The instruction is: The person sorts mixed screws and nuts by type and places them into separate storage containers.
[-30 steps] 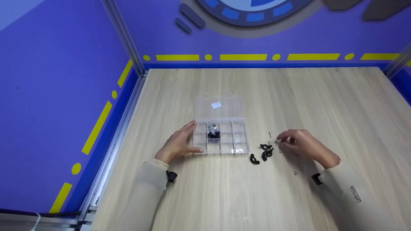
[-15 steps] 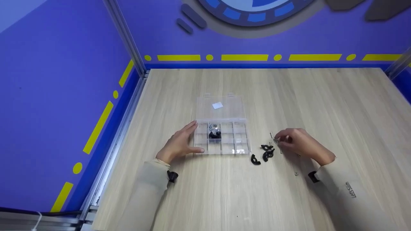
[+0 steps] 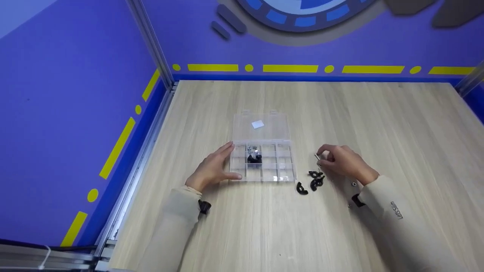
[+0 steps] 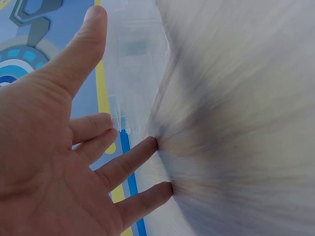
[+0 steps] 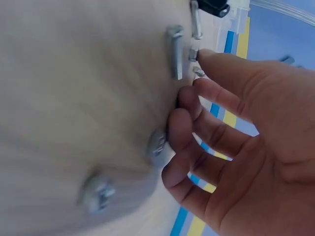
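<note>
My left hand (image 3: 213,169) rests against the left side of a clear plastic compartment box (image 3: 269,173). Its fingers and thumb are extended in the left wrist view. The box lid (image 3: 261,132) lies back, and inside are small metal parts (image 3: 252,149) and black pieces (image 3: 254,158). My right hand (image 3: 344,160) pinches a small metal screw (image 3: 317,156) between thumb and index finger, the other fingers curled. Black curved pieces with holes (image 3: 317,183) lie between the box and that hand. In the right wrist view another screw (image 5: 175,51) lies near the fingertips.
Nuts (image 3: 354,184) lie beside and under the right wrist. One more black curved piece (image 3: 301,188) lies near the box's front right corner. The wood-patterned table (image 3: 242,226) ends at blue walls at the back and left, with a metal rail (image 3: 130,181) along the left.
My right hand has moved left and slightly away from me, to the screw it now pinches. A nut previously beneath the hand now shows. The left hand stays on the box.
</note>
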A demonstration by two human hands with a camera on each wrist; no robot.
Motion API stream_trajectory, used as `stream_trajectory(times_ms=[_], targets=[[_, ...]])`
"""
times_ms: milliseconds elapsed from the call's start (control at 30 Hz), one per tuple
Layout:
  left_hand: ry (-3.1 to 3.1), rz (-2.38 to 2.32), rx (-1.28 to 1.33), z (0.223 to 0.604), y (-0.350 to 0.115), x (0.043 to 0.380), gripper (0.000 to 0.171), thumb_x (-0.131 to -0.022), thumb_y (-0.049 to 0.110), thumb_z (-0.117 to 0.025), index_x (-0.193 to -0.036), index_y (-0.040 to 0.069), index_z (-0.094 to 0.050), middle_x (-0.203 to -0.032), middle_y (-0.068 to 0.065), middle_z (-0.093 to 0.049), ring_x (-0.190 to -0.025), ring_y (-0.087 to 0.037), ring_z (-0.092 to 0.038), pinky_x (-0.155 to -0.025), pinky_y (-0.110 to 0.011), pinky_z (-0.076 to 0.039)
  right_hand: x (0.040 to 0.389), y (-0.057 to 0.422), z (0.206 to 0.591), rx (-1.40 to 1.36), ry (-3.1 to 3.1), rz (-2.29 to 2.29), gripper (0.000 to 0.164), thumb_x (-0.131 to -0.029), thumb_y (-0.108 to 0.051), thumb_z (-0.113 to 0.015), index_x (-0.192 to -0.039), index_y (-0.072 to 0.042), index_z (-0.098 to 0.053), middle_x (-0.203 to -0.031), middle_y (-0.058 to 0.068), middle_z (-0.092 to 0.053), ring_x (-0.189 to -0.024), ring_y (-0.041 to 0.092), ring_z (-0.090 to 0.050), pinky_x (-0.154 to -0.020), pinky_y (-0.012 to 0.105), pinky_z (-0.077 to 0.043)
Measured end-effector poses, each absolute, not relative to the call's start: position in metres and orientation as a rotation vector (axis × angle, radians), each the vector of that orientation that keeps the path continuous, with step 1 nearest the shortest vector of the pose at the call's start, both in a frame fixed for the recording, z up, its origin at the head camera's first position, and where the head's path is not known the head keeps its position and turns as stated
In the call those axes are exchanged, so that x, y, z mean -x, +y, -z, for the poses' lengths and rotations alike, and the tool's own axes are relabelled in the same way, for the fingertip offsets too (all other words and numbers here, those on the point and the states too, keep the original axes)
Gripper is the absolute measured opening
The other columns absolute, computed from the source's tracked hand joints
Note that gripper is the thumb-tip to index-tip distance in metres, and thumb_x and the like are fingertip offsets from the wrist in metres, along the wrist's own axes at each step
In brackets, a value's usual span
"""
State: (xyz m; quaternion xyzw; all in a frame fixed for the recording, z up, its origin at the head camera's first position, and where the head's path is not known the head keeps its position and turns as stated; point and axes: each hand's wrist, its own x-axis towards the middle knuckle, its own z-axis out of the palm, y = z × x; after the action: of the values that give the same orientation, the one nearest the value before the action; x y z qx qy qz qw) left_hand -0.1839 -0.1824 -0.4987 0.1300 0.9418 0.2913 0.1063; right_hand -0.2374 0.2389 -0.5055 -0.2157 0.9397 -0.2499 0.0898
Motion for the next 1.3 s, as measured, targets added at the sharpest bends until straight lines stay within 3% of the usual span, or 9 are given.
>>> stream_trajectory(times_ms=[167, 333, 567, 800, 1033, 1300], targets=[[2.772, -0.856, -0.411, 0.497, -0.182, 0.185, 0.107, -0.079, 0.043, -0.089, -0.162, 0.007, -0.031, -0.17, -0.005, -0.022, -0.154, -0.027, -0.024, -0.126, -0.043, -0.023, 0.243, 0.23, 0.502, 0.61, 2.801, 0.704, 0.013, -0.095, -0.017, -0.073, -0.106, -0.01, -0.072, -0.061, -0.006, -0.056, -0.052, 0.01, -0.047, -0.048, 0.029, -0.039], [2.766, -0.858, -0.425, 0.495, -0.18, 0.186, 0.108, -0.079, 0.044, -0.089, -0.162, 0.007, -0.03, -0.17, -0.005, -0.021, -0.155, -0.028, -0.023, -0.126, -0.044, -0.022, 0.248, 0.223, 0.499, 0.599, 2.812, 0.68, 0.004, -0.095, -0.013, -0.07, -0.098, -0.011, -0.072, -0.073, -0.002, -0.066, -0.059, 0.015, -0.057, -0.054, 0.035, -0.047], [2.772, -0.864, -0.417, 0.494, -0.179, 0.186, 0.108, -0.079, 0.043, -0.089, -0.162, 0.007, -0.031, -0.17, -0.004, -0.022, -0.154, -0.027, -0.024, -0.126, -0.044, -0.023, 0.251, 0.217, 0.497, 0.608, 2.825, 0.66, 0.006, -0.092, -0.009, -0.068, -0.093, -0.009, -0.074, -0.082, 0.002, -0.072, -0.073, 0.018, -0.064, -0.064, 0.045, -0.055], [2.789, -0.862, -0.42, 0.493, -0.179, 0.185, 0.107, -0.078, 0.043, -0.09, -0.161, 0.007, -0.032, -0.17, -0.005, -0.024, -0.153, -0.029, -0.027, -0.125, -0.045, -0.024, 0.251, 0.214, 0.495, 0.667, 2.779, 0.634, 0.009, -0.096, -0.006, -0.063, -0.098, -0.003, -0.071, -0.089, 0.008, -0.071, -0.078, 0.022, -0.063, -0.069, 0.047, -0.056], [2.783, -0.853, -0.411, 0.494, -0.18, 0.186, 0.107, -0.078, 0.043, -0.089, -0.161, 0.007, -0.032, -0.17, -0.004, -0.024, -0.154, -0.029, -0.027, -0.125, -0.046, -0.024, 0.25, 0.214, 0.488, 0.69, 2.737, 0.629, 0.013, -0.1, -0.007, -0.059, -0.104, 0.001, -0.069, -0.095, 0.014, -0.071, -0.082, 0.025, -0.066, -0.071, 0.047, -0.057], [2.782, -0.857, -0.4, 0.499, -0.184, 0.184, 0.106, -0.079, 0.044, -0.088, -0.161, 0.007, -0.032, -0.17, -0.005, -0.024, -0.154, -0.028, -0.026, -0.125, -0.045, -0.024, 0.249, 0.204, 0.471, 0.858, 2.788, 0.689, 0.009, -0.097, 0.001, -0.061, -0.09, -0.003, -0.065, -0.087, 0.006, -0.068, -0.074, 0.019, -0.057, -0.068, 0.037, -0.049]])
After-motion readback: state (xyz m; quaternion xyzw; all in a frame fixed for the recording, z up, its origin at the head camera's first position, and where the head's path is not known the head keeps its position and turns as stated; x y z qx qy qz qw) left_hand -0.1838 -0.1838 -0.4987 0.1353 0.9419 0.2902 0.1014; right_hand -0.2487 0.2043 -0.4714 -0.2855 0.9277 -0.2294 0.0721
